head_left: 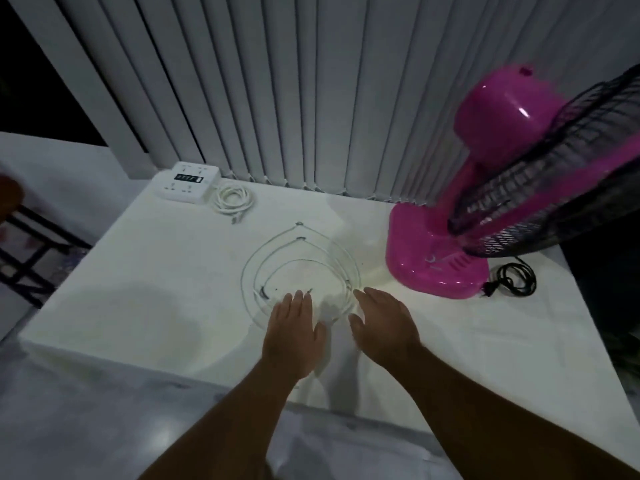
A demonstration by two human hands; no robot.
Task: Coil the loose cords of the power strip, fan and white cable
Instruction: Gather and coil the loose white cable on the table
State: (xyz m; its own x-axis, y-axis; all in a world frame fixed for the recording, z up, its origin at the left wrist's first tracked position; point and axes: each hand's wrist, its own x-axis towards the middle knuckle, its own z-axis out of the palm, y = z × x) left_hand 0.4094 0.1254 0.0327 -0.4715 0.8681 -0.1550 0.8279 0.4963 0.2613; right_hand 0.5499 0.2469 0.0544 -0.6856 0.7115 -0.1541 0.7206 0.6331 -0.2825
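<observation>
We see the white cable lying on the white table in several wide loose loops, just to the left of the pink fan, near its round base. The loops are spread flat and are not gathered into a tight bundle.

Our left hand rests palm down over the near edge of these loops, with fingers extended and close together, holding nothing that we can see. Our right hand is just beside it, nearer to the fan base, also flat and spread, fingertips at the right edge of the loops; it grips nothing.

The fan stands on the table with its dark grille turned to the right. Its black cord lies in a small coil on the right side of the fan base, the plug touching the base edge or very close to it.

Far left of the fan, at the back of the table, sits the white power strip. Its white cord is already in a compact coil just beside it, on the side toward the fan.

Behind the fan hang pale vertical blinds.
</observation>
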